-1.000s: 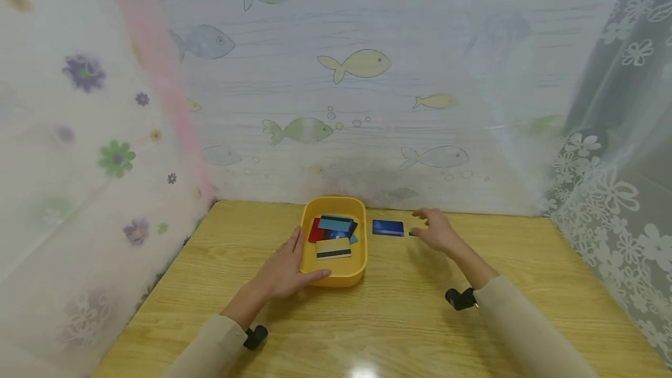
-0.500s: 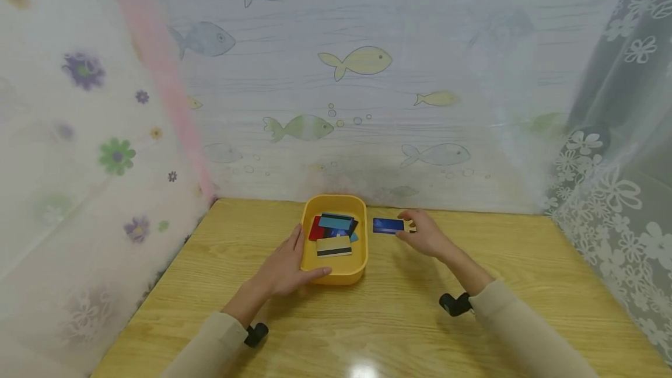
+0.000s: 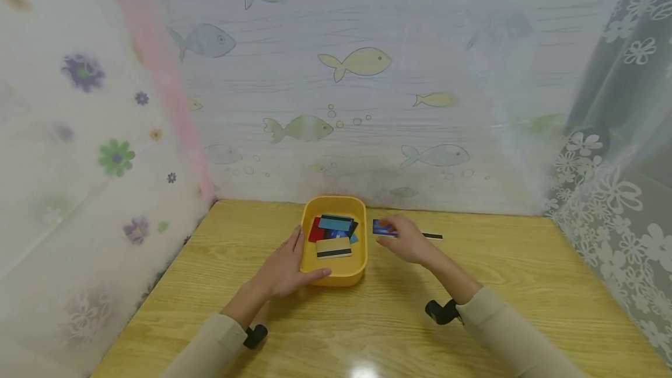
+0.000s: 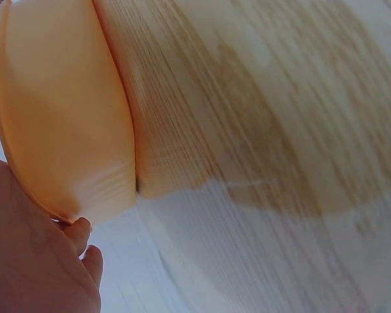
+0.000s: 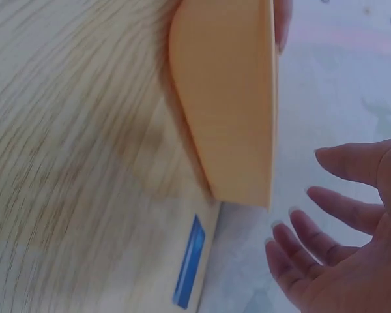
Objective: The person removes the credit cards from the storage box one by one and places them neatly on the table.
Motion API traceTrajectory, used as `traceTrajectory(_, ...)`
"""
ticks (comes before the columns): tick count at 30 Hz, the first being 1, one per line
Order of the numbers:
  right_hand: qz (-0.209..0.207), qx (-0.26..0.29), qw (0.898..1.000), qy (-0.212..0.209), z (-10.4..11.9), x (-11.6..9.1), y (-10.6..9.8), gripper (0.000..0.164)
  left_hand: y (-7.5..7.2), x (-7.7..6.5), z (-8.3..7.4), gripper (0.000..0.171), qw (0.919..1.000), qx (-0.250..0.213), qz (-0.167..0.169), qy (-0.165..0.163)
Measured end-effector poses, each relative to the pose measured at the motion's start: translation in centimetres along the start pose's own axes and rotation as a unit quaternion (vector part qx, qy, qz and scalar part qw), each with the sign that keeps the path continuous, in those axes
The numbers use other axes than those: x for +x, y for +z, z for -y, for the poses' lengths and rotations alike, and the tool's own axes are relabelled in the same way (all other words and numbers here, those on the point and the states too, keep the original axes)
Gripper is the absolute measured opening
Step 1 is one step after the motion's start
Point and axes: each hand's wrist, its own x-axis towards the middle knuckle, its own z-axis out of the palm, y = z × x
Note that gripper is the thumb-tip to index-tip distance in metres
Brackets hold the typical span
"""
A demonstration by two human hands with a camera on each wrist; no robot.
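Note:
A yellow plastic bin [image 3: 360, 276] holds several cards, among them a tan card [image 3: 333, 248] with a black stripe, a light blue card [image 3: 334, 223] and a red card [image 3: 315, 230]. My left hand [image 3: 280, 270] rests against the bin's near left corner, fingers straight along its side and thumb over the front rim. To the bin's right, my right hand [image 3: 406, 241] hovers over a blue card [image 3: 378, 230] lying on the table. In the right wrist view its fingers are spread and hold nothing. A black-striped card [image 3: 433, 236] pokes out beyond that hand, partly hidden.
The bin and cards are near the back edge of a wood-grain table [image 3: 336, 331]. A curtain with fish drawings [image 3: 362, 63] hangs behind it, with flowered curtains at both sides. A small black camera [image 3: 443, 311] sits at the right wrist.
My right hand has moved left, from above the black-striped card to over the blue card. More of the striped card now shows. My left hand, the bin and the cards inside stay put.

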Motion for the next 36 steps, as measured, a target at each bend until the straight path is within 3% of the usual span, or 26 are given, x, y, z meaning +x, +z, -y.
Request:
traceTrajectory(13,0.035,0.029,0.999,-0.019,3.1,1.3,2.2,0.032,0.2,0.1,0.1,0.120,1.0000,-0.005,-0.003,-0.001)
traceTrajectory(22,0.080,0.033,0.996,-0.033,4.5,2.2,4.1,0.037,0.2,0.1,0.3,0.119,0.9997,-0.002,-0.010,0.021)
traceTrajectory(28,0.070,0.036,0.997,-0.003,5.2,3.2,5.9,0.042,0.2,0.1,0.3,0.117,0.9997,-0.004,-0.008,0.021)
traceTrajectory(36,0.036,0.075,0.991,0.108,6.2,4.7,8.4,0.058,0.1,0.0,0.2,0.116,0.9998,-0.003,-0.008,0.020)
